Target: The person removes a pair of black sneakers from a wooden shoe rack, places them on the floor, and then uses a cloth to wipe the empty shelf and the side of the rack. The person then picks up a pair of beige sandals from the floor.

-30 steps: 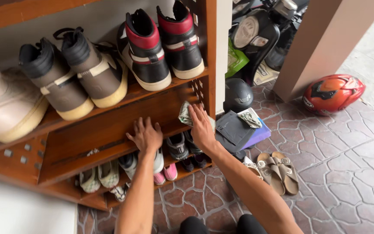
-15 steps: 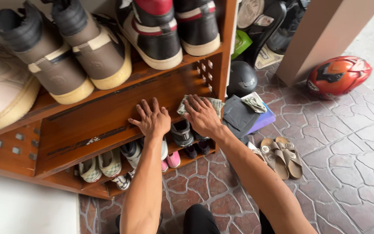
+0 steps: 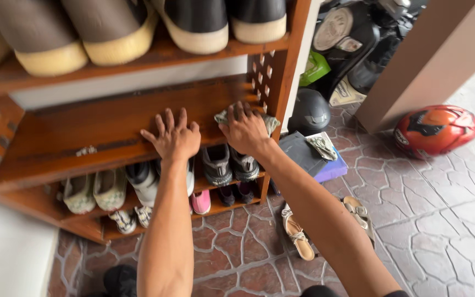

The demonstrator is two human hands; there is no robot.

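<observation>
Since the earlier frame both hands have slid further back along the empty brown wooden middle shelf (image 3: 100,124), and the view has dropped, so only the pale soles of the high-top shoes (image 3: 193,30) on the top shelf show now. The right hand (image 3: 244,131) lies palm down with fingers spread on a crumpled grey-green cloth (image 3: 270,122), pressing it flat against the shelf board close to the perforated wooden side panel (image 3: 264,82); the fingers are not curled around the cloth, which sticks out beyond the fingertips on the right and left. The left hand (image 3: 172,137) rests just beside it, open and flat on the bare wood near the shelf's front edge, holding nothing.

Below, on the lower shelf, stand small grey and white sneakers (image 3: 215,164), a pink shoe (image 3: 200,201) and checkered slip-ons (image 3: 94,190). To the right of the rack, on the reddish stone-patterned floor (image 3: 424,220), lie a dark round helmet (image 3: 310,111), a dark folded item on a purple box (image 3: 331,170), tan strapped sandals (image 3: 295,234) and a red-orange helmet (image 3: 436,129) beside a beige pillar (image 3: 430,55).
</observation>
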